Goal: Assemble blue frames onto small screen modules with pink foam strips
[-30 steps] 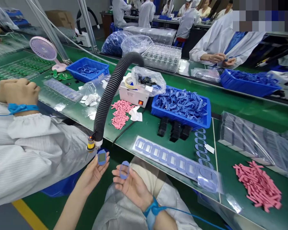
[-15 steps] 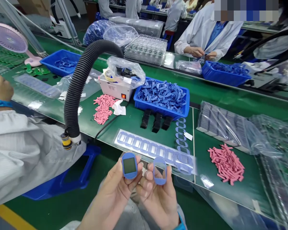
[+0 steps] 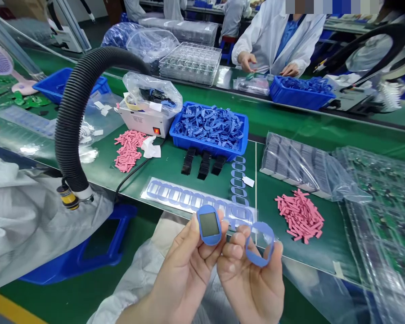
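Blue is the colour of both pieces in the head view, at the lower centre of the frame. The left hand is closed lightly about the small blue piece with a dark screen, the thumb at its left edge and the fingers behind and at its right. The right hand is half curled and has the thin blue ring between the thumb and fingers, so that its hollow middle stays uncovered. The two pieces are near each other but apart.

Behind them, the strip of blue frames lies along the front of the green worktop. The blue tray, filled with blue parts, is above the centre, and a pile of pink strips is at the right.

In my judgement, the ring is the weaker piece: it may bend if the thumb presses harder than the fingers, or slip if they loosen. The dark screen may receive a smudge if the left thumb slides inward. Because both hands are in front of the worktop's edge, a dropped piece could fall on the lap or the floor.
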A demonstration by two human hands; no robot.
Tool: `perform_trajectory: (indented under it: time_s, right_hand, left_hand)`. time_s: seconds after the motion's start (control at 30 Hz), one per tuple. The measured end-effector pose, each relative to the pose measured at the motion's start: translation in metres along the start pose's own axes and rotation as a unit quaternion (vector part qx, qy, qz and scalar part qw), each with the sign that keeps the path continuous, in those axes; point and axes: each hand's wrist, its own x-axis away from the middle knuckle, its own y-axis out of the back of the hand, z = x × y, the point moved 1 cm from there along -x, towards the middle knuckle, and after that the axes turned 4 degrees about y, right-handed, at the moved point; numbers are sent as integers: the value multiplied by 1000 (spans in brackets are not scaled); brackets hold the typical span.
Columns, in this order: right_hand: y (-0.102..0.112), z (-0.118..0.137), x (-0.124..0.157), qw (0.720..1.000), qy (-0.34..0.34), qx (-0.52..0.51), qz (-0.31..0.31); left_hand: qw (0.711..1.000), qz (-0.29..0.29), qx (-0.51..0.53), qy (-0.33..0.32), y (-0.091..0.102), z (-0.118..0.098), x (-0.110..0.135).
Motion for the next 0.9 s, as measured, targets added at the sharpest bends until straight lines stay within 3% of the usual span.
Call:
perform_trajectory:
  time_s: [0.2,0.37,0.47,0.6,0.67,0.77,0.9]
  right_hand:
    - [5,6,1,998,37,47,-11]
    - [14,17,-3,978,114,175,-21]
    - [18,25,0,924,206,323,-14]
    - [9,28,5,789,322,524,18]
    - [0,26,5,746,359,560,43]
    - [-7,22,5,725,382,570,49]
    - [-7,18,6,728,381,569,38]
  left_hand:
    - [998,1,-55,-39,-2,7,-2]
    - [976,-60,-157,-136,3,7,-6]
    - [957,-98,-201,-184,9,9,-8]
    - [938,-118,-247,-213,16,13,-8]
    - [930,-103,-262,-238,17,15,-7]
    - [912,-76,-280,-291,14,16,-6]
    - [890,-73,-309,-328,10,17,-6]
